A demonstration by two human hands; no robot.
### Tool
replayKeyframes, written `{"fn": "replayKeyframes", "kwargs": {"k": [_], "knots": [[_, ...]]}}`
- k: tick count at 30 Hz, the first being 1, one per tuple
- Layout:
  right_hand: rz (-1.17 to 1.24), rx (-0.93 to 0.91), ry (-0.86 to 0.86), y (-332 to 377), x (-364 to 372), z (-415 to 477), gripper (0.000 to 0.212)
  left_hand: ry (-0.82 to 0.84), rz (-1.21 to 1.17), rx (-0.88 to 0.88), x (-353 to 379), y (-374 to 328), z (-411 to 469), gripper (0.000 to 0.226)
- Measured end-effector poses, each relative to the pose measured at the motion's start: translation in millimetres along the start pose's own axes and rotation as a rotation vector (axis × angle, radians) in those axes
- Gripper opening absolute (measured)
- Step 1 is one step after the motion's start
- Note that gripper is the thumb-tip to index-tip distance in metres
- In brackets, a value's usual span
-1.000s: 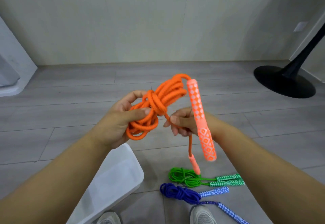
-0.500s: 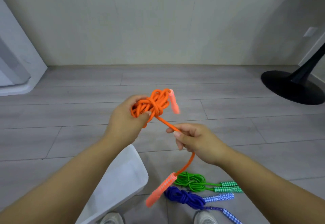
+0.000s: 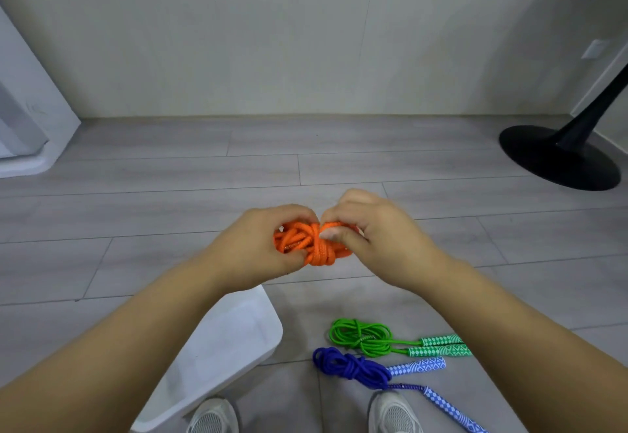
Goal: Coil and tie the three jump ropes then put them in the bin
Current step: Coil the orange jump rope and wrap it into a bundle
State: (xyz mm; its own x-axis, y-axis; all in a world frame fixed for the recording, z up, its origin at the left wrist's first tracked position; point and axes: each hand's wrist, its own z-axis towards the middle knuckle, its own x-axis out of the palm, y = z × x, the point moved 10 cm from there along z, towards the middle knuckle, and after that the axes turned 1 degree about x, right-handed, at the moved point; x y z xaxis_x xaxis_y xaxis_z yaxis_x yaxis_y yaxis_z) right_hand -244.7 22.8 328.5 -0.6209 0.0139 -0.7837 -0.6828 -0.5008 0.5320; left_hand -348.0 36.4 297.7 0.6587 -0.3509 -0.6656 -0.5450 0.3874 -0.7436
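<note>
Both hands up mid-frame, over the floor (image 3: 170,215). Left hand (image 3: 258,245) is curled tight round the orange rope (image 3: 314,249), which is bundled w/ a wrap across its middle. Right hand (image 3: 377,239) pinches the same bundle from the right, fingertips at the wrap. Orange handles are hidden, can't tell where. White bin (image 3: 221,347) sits near-left, under the left forearm. Green rope (image 3: 360,335) & blue rope (image 3: 350,366) lie coiled near-right beside the bin, green farther, blue nearer, handles pointing right.

Black stand base (image 3: 557,157), grey shoes (image 3: 394,414).
</note>
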Motion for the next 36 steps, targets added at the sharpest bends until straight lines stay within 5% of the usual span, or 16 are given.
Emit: {"fn": "replayKeyframes", "kwargs": {"k": [6, 11, 16, 20, 28, 36], "knots": [[0.251, 0.127, -0.009, -14, -9, 2, 0.004, 0.108, -0.149, 0.021, 12, -10, -1, 0.032], [0.428, 0.309, -0.005, -32, -3, 0, 0.02, 0.163, -0.267, 0.015, 18, -17, -7, 0.038], [0.384, 0.342, 0.048, -30, 4, 0, 0.03, 0.028, -0.172, -0.013, 15, -21, -8, 0.044], [0.468, 0.368, 0.048, -39, -7, -5, 0.017, -0.009, -0.238, 0.001, 8, -22, -9, 0.039], [0.337, 0.34, 0.117, -61, -16, -18, 0.014, 0.145, -0.253, 0.047, 19, -17, -17, 0.04], [0.522, 0.388, 0.217, -65, 17, -29, 0.011, 0.073, -0.681, 0.007, 12, -7, -15, 0.065]]}}
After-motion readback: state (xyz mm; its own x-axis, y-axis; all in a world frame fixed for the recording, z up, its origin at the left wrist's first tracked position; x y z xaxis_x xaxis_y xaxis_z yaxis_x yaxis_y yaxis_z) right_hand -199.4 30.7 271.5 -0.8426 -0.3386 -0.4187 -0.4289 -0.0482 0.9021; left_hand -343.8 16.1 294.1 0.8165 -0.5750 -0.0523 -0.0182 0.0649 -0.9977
